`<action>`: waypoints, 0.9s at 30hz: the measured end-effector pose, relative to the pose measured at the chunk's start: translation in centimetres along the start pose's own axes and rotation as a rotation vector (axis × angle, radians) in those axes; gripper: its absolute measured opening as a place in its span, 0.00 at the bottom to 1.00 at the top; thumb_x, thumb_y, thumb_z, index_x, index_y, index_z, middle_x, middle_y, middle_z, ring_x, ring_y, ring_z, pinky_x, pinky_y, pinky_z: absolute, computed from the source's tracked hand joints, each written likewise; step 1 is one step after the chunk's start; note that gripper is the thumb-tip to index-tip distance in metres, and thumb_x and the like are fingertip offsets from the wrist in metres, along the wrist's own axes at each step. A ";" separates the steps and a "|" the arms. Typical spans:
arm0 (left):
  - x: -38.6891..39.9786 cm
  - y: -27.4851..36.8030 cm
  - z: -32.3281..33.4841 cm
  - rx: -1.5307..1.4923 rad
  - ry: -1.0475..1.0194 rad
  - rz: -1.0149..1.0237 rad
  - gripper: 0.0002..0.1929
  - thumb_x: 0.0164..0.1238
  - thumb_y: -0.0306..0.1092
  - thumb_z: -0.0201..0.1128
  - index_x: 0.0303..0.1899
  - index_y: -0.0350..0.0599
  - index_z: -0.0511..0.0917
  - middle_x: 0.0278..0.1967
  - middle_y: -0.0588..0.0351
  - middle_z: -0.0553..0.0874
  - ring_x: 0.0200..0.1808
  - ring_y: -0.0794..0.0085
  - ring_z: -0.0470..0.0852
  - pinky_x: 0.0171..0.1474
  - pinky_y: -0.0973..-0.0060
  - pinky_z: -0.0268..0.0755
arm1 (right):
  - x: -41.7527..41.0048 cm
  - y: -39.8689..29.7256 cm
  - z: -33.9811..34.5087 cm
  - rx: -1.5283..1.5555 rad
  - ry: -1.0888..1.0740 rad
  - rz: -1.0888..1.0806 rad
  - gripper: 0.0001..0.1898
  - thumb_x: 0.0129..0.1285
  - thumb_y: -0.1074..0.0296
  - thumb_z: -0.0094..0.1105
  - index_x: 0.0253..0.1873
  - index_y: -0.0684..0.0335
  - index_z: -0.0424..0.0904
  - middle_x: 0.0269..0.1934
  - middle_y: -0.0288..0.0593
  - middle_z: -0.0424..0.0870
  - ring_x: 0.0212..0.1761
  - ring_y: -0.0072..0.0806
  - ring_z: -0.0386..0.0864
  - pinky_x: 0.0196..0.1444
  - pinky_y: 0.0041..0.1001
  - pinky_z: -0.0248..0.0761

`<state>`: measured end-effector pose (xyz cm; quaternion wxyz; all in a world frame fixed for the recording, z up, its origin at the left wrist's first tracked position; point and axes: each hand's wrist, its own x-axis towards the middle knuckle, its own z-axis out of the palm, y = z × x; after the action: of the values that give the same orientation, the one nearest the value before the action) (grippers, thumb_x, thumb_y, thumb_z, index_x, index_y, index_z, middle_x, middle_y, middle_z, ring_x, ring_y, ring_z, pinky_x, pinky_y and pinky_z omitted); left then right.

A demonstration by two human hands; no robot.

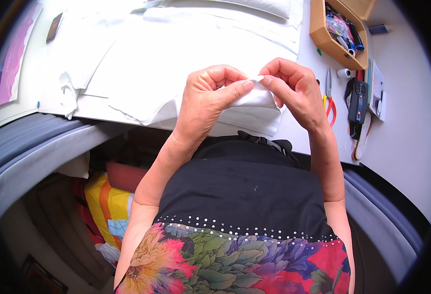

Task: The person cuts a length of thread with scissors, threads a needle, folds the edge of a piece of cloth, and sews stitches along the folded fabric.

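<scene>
White fabric (254, 99) is pinched at its edge between my two hands, above the near edge of the white table. My left hand (211, 92) grips a fold of it between thumb and bent fingers. Close beside it, my right hand (292, 88) pinches the same edge, thumb tip nearly touching the left one. The held part hangs down towards my lap over another layer of white cloth. Whether a needle or pin is between the fingertips cannot be told. Larger white sheets of cloth (156, 55) lie spread beyond and to the left.
Scissors (329, 95) with red and yellow handles lie right of my right hand, near a white thread spool (344, 73). Further right are a dark phone-like device (358, 99) and booklets (379, 92). An open wooden box (338, 55) holds sewing supplies. A phone (54, 27) lies far left.
</scene>
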<state>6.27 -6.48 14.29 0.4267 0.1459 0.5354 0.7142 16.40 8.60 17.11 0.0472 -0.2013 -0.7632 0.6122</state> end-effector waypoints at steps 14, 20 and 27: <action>0.1 0.4 -0.1 0.100 0.003 0.033 0.04 0.59 0.27 0.67 0.32 0.37 0.82 0.23 0.66 0.80 0.25 0.90 0.71 0.28 0.89 0.60 | -0.3 -0.2 0.4 0.020 0.069 -0.038 0.08 0.63 0.68 0.59 0.35 0.68 0.79 0.23 0.28 0.74 0.24 0.10 0.64 0.25 0.16 0.57; 0.2 0.2 -0.3 0.146 -0.004 0.060 0.04 0.59 0.28 0.68 0.33 0.37 0.82 0.23 0.66 0.80 0.26 0.90 0.72 0.29 0.89 0.62 | -0.3 -0.3 0.8 -0.095 0.095 -0.048 0.08 0.63 0.68 0.60 0.35 0.68 0.79 0.21 0.27 0.73 0.23 0.10 0.63 0.24 0.16 0.56; 0.2 0.5 -0.5 0.061 -0.027 0.037 0.05 0.59 0.27 0.68 0.34 0.36 0.82 0.25 0.64 0.82 0.28 0.89 0.74 0.31 0.89 0.65 | -0.3 -0.5 0.9 0.014 0.091 -0.036 0.08 0.64 0.69 0.59 0.34 0.68 0.78 0.22 0.27 0.73 0.24 0.09 0.63 0.24 0.15 0.56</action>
<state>5.58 -6.67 14.47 0.4159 0.1782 0.5483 0.7033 16.33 7.61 17.40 0.0944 -0.2149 -0.7593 0.6069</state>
